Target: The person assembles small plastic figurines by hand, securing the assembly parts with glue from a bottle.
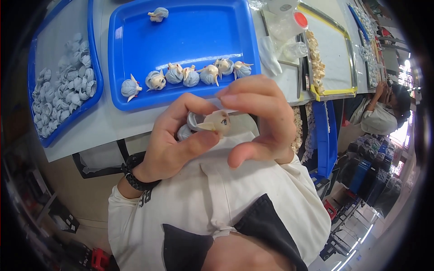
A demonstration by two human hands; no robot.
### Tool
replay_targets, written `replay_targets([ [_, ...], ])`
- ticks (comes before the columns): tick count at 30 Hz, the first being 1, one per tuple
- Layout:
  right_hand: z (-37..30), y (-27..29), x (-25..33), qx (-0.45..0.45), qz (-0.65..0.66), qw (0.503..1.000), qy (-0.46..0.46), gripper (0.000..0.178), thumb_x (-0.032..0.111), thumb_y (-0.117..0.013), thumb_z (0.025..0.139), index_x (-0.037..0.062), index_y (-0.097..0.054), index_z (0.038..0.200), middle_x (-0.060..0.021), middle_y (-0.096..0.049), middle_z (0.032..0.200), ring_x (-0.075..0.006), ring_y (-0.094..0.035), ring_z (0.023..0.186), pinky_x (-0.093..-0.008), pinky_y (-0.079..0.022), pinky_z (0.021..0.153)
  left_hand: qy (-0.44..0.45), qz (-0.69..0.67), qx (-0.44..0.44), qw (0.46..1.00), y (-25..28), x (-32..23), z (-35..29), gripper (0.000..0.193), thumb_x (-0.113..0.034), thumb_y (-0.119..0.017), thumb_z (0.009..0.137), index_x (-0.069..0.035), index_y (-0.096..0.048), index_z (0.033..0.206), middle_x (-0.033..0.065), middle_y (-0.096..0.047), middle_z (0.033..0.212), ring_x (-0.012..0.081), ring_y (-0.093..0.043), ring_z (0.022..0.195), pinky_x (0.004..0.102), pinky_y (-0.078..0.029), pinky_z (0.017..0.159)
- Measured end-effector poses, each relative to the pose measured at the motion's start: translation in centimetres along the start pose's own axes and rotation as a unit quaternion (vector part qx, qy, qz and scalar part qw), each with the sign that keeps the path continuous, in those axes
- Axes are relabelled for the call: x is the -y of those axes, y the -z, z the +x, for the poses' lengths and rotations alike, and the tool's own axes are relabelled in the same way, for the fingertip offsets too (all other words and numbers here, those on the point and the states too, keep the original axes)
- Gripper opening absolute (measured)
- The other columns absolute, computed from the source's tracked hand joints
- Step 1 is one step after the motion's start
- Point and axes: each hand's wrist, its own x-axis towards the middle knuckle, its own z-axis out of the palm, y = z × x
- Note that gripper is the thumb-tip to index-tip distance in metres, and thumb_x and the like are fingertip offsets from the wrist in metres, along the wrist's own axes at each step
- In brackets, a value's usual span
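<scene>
— Eight doll heads [209, 73] in the blue tray [194, 38]?
— Seven line its near edge, one its far edge.
— And nearer?
— By the bench's [101, 133] near edge, the left hand [166, 141] pinches a ninth doll head [219, 121]; the right hand [270, 115] curves alongside, thumb and fingers apart.

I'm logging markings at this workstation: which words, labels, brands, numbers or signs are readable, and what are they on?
None is clear enough to quote.
White shirt's left sleeve: dark print, folded and partly hidden, not legible whole.
Clear plastic item at the top edge: dark mark, too small.
Black box at lower left: pale label, blurred.
</scene>
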Motion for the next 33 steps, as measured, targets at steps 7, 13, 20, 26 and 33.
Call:
replay_targets([
  [7, -0.8, -0.9, 0.5, 0.016, 0.017, 0.993, -0.115, 0.039, 0.024, -0.074, 0.064, -0.0002, -0.057, 0.089, -0.0054, -0.059, 0.074, -0.0183, -0.055, 0.066, -0.0252, -0.044, 0.058, -0.147, 0.263, -0.015, 0.953, 0.5, 0.2, 0.0, 0.028, -0.006, -0.065, 0.076, -0.002, -0.051, 0.100, 0.0006, -0.053, 0.088, 0.0045, -0.048, 0.075, 0.0177, -0.037, 0.065],
  [13, -0.9, -0.6, 0.1, -0.031, 0.061, 0.994, -0.090, 0.032, 0.010, -0.074, 0.064, -0.0001, -0.057, 0.090, -0.0070, -0.060, 0.078, -0.0182, -0.057, 0.068, -0.0266, -0.044, 0.061, -0.077, 0.199, -0.060, 0.975, -0.4, -0.4, -0.2, 0.036, -0.015, -0.053, 0.084, -0.001, -0.045, 0.116, 0.0008, -0.049, 0.082, 0.0019, -0.043, 0.064, 0.0150, -0.033, 0.055],
  [20, -1.5, 3.0, 0.2, -0.145, 0.046, 0.987, -0.049, 0.035, 0.006, -0.072, 0.065, -0.0036, -0.055, 0.094, -0.0125, -0.059, 0.086, -0.0187, -0.057, 0.077, -0.0282, -0.045, 0.067, -0.038, 0.045, -0.012, 0.998, -0.5, -0.5, -0.1, 0.049, -0.022, -0.044, 0.087, 0.001, -0.029, 0.128, 0.0040, -0.047, 0.079, 0.0029, -0.038, 0.049, 0.0147, -0.031, 0.043],
  [26, -4.3, 10.7, -1.1, -0.367, -0.202, 0.895, -0.155, 0.026, 0.006, -0.056, 0.081, -0.0069, -0.053, 0.103, -0.0142, -0.058, 0.092, -0.0168, -0.057, 0.080, -0.0274, -0.045, 0.072, 0.046, -0.012, 0.052, 0.998, 0.5, -0.5, 0.0, 0.052, -0.025, -0.052, 0.085, 0.000, -0.031, 0.125, 0.0090, -0.053, 0.085, 0.0018, -0.038, 0.045, 0.0136, -0.030, 0.041],
  [33, -3.6, 10.5, -3.8, -0.288, -0.166, 0.908, -0.254, 0.021, 0.007, -0.060, 0.080, -0.0009, -0.058, 0.100, -0.0051, -0.058, 0.090, -0.0095, -0.054, 0.078, -0.0181, -0.042, 0.066, 0.078, -0.058, 0.064, 0.993, 0.5, -0.3, -0.1, 0.051, -0.033, -0.055, 0.083, 0.003, -0.043, 0.117, 0.0090, -0.056, 0.089, 0.0011, -0.039, 0.046, 0.0137, -0.028, 0.039],
])
